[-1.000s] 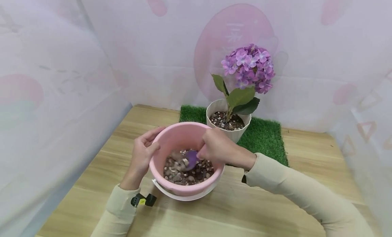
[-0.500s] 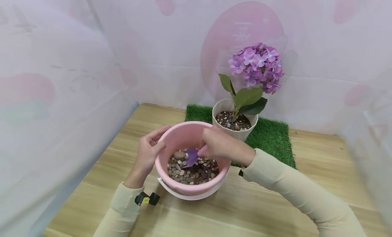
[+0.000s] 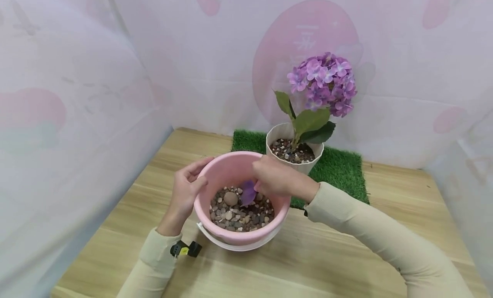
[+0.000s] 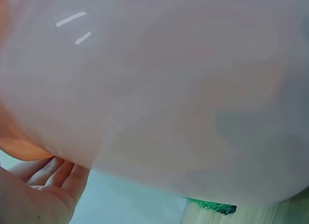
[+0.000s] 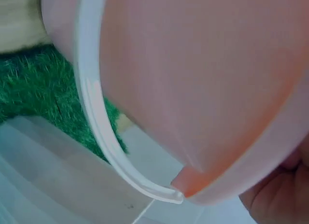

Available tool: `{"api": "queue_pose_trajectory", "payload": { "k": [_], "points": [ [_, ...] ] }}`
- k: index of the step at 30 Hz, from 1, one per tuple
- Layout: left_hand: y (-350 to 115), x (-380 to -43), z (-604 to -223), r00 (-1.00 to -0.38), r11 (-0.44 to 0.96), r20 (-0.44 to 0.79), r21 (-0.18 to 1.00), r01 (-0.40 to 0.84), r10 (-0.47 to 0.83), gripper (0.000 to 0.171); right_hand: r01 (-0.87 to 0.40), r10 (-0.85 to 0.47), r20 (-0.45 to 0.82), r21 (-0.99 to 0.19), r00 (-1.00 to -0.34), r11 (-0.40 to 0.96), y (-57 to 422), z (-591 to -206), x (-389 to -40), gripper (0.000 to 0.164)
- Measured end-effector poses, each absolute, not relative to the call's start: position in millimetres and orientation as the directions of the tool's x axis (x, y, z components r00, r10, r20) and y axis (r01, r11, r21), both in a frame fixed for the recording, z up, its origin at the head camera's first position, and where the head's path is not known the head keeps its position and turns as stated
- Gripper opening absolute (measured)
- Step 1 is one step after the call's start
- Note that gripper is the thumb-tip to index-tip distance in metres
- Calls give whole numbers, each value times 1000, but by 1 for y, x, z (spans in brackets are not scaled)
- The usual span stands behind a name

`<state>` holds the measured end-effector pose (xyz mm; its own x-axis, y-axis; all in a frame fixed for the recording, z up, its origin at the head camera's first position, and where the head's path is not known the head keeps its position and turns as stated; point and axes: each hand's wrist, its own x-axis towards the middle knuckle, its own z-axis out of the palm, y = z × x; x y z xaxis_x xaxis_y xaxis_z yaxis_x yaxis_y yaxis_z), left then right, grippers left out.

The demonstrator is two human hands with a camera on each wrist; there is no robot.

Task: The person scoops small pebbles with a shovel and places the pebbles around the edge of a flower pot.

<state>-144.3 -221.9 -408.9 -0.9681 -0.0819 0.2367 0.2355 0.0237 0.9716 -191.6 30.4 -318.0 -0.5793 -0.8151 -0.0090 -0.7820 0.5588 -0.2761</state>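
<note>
A pink bucket (image 3: 246,237) stands on the table with brown and grey pebbles (image 3: 231,216) covering its bottom. My left hand (image 3: 184,195) holds its left rim, thumb at the edge and fingers outside; the left wrist view shows those fingers (image 4: 58,178) against the bucket wall (image 4: 159,89). Reaching over the far right rim, my right hand (image 3: 281,178) grips the pink handle of a small purple shovel (image 3: 248,193). The shovel's blade is among the pebbles, beside a large round stone (image 3: 230,198). Most of the handle is hidden by the hand.
Just behind the bucket, a white pot (image 3: 302,166) holds a purple hydrangea (image 3: 323,84) on a green turf mat (image 3: 343,174). The bucket's white bail (image 5: 96,113) hangs down along its side. Patterned white cloth (image 3: 212,54) surrounds the wooden table (image 3: 308,264).
The shovel has shifted about among the pebbles, lately a little to the right, and the large stone lies more exposed. My left hand stays on the rim. The head view has turned slightly left.
</note>
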Motion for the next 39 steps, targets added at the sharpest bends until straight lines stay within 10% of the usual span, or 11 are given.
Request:
{"api": "queue_pose_trajectory", "payload": {
  "k": [8, 13, 20, 27, 39],
  "points": [
    [-220, -144, -408, -971, 24, 212, 977, 211, -109, 55, -811, -870, 26, -377, -492, 447, 33, -326, -188, 13],
    [-221, -146, -405, -969, 43, 223, 975, 219, -105, 55, -779, -835, 27, -379, -549, 500, 31, -332, -186, 6],
    [-221, -148, -403, -973, 32, 211, 978, 209, -99, 53, -783, -825, 70, -368, -561, 501, 21, -341, -180, 36],
    [-221, -141, -405, -974, 35, 206, 978, 203, -98, 53, -711, -793, 43, -473, -608, 520, 27, -339, -172, 7],
    [-218, -140, -409, -961, 35, 239, 971, 237, -139, 53, -700, -789, 54, -502, -611, 508, 23, -345, -167, 11]
  ]
}}
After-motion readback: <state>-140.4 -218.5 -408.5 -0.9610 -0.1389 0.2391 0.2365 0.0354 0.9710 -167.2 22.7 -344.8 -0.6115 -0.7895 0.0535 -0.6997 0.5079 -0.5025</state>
